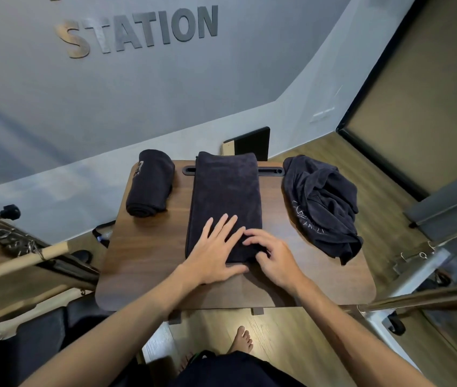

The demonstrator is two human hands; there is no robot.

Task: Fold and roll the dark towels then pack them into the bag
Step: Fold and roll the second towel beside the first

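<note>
A dark wooden worktop [149, 275] carries three dark towels: a long folded towel [226, 191] down the middle, a crumpled towel [322, 202] at its right edge and a rolled towel [149, 182] at the far left. The left hand [216, 252] lies flat with straight fingers on the folded towel's near end, while the right hand [272, 255] curls its fingers around that end's right corner.

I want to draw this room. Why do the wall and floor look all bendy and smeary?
Head view: the wide lens bends the wall and floor lines; edges look smeared, but the middle towel and both hands, left and right, look sharp.
</note>
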